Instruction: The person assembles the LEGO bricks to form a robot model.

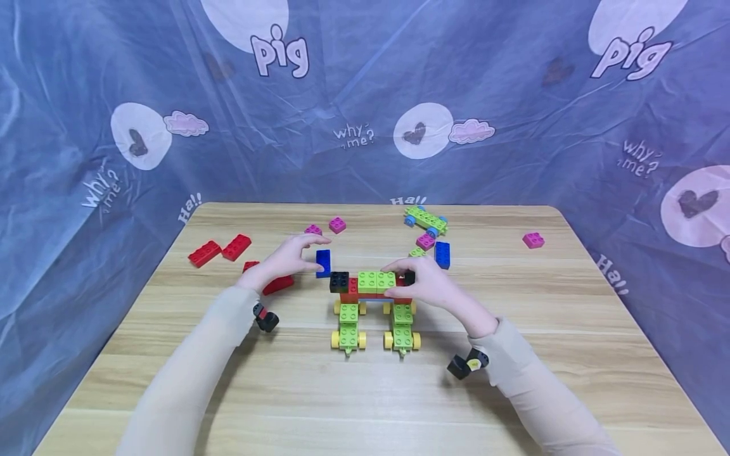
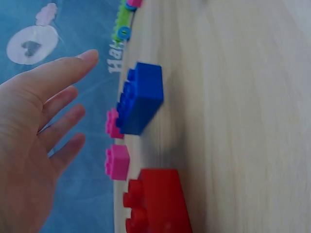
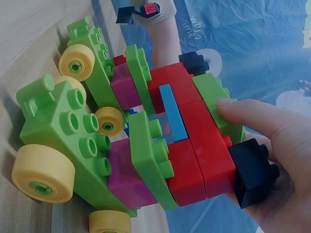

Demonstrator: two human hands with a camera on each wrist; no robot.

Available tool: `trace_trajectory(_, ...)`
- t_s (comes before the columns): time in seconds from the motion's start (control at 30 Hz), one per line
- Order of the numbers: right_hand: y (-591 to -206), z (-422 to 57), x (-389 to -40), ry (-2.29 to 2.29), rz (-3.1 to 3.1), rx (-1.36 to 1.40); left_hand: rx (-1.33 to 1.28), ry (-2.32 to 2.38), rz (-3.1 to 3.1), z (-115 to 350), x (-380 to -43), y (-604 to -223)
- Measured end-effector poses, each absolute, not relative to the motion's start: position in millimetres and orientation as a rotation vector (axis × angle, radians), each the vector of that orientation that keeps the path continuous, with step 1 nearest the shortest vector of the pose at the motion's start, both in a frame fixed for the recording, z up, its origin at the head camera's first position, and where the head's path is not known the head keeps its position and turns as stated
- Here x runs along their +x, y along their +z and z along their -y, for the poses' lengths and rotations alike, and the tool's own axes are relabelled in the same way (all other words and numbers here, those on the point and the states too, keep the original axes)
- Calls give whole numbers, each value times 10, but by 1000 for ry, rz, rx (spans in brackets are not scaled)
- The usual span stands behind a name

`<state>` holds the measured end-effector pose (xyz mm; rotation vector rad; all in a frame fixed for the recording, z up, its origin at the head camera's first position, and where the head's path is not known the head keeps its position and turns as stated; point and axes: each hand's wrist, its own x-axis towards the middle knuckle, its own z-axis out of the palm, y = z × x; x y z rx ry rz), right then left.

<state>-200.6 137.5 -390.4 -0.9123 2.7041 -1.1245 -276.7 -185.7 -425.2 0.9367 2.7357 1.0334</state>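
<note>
On the table stands a toy-brick model (image 1: pixel 374 294) with two green wheeled bases and yellow wheels (image 3: pixel 43 173). Its upper part stacks purple, green, red and light blue bricks, topped by green bricks (image 1: pixel 376 280) and a black brick (image 1: pixel 339 282) at each end. My right hand (image 1: pixel 424 278) grips the model's top at its right end, thumb on a green brick, other fingers behind, partly hidden. My left hand (image 1: pixel 291 256), fingers spread and holding nothing, hovers beside a blue brick (image 2: pixel 142 97). In the left wrist view, that brick stands apart from the fingertips.
Red bricks (image 1: pixel 236 247) lie left, some under my left forearm. Pink bricks (image 1: pixel 337 225) are scattered at the back, one far right (image 1: pixel 533 240). A green wheeled base (image 1: pixel 426 220) and another blue brick (image 1: pixel 442 254) lie behind the model. A printed blue cloth (image 1: pixel 365 95) hangs around the table.
</note>
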Motion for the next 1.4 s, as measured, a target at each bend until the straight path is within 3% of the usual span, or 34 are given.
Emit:
trace_trajectory(0.53, -3907, -1380, -2007, -1130, -2702, -917, 987, 855, -2637, 1906, -2962, -4414)
trace_trajectory(1.4, -3947, -1384, -2015, -1145, -2697, -895, 984, 737, -2562, 1876, -3002, -4429)
